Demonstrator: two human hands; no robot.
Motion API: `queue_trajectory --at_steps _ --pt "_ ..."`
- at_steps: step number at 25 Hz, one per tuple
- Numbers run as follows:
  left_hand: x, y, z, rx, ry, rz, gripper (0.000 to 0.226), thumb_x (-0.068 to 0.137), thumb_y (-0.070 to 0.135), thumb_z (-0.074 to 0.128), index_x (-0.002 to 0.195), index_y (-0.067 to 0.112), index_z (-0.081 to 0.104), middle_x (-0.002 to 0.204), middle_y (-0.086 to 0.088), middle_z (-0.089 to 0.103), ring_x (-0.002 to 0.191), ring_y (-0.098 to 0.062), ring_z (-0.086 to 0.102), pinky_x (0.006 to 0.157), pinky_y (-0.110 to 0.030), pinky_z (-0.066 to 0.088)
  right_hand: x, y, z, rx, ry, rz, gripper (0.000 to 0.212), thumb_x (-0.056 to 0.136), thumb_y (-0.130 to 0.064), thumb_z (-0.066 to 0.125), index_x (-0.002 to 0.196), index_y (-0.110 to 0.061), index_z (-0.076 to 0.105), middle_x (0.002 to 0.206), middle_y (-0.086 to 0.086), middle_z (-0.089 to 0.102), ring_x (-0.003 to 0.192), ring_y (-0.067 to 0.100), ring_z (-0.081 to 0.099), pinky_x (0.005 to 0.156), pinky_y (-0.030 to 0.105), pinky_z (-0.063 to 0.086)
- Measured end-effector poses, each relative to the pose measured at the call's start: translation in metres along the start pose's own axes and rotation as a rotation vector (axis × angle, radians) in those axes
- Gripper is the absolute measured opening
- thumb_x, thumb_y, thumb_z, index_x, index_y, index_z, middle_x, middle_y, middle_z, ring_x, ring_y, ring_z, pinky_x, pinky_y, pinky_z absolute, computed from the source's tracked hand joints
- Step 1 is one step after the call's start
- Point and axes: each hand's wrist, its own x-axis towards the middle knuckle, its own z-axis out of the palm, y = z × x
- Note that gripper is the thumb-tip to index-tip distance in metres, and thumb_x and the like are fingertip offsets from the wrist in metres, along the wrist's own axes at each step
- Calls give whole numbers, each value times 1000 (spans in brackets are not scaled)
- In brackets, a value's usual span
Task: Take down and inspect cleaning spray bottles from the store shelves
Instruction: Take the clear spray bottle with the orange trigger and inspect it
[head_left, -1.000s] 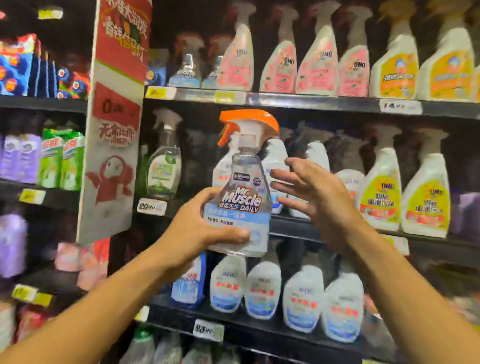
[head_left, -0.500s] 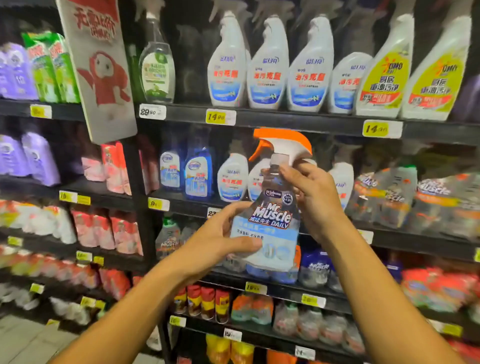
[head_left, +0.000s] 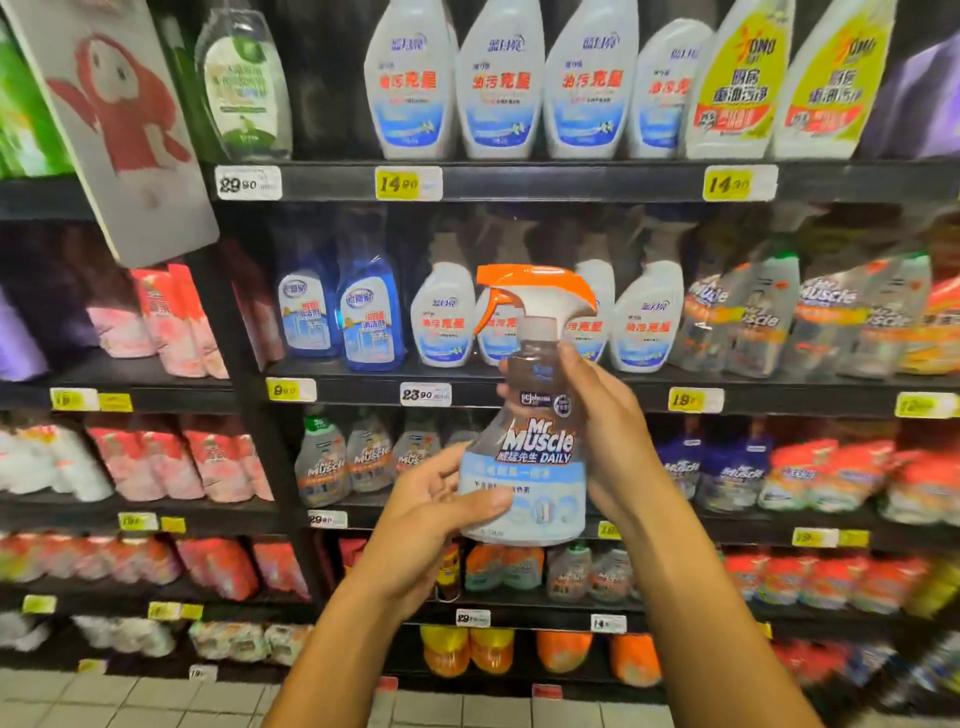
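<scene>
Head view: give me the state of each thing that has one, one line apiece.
Mr Muscle Daily spray bottle: off the shelf, held upright in front of the shelves, label toward the camera.
Orange trigger head: fitted on the bottle, nozzle pointing left.
Left hand: grips the bottle's lower body, thumb across the label.
Right hand: grips the bottle's neck and shoulder.
White spray bottles: standing upright in a row on the upper shelf.

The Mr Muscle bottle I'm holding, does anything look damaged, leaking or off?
Nothing stands out. The Mr Muscle bottle is upright in both hands, left hand at the base, right hand at the neck; orange trigger looks intact.
</scene>
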Motion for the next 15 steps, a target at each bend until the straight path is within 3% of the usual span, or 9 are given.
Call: queue_trajectory --at_steps 5,10,15 --pt "-3 -7 -5 -28 -45 -12 42 65 17 81 106 15 74 109 -17 73 99 -28 72 74 -26 57 -15 4 -11 -146 70 -20 49 83 -28 65 126 -5 64 115 11 73 105 24 69 90 34 55" --pt "-4 -6 -10 11 -119 -35 42 72 21 79 113 18 71 113 -16 72 102 -29 71 76 -26 57 -22 5 -17 -218 80 -37 50 85 -25 62 130 -2 61 114 14 73 106 30 70 89 36 58" --pt "-2 -6 -11 20 5 8 46 66 24 83 111 25 73 111 -12 74 103 -29 71 75 -27 58 -19 10 -11 -206 124 -61 44 87 -22 62 127 -3 62 109 12 75 104 28 71 87 34 58"
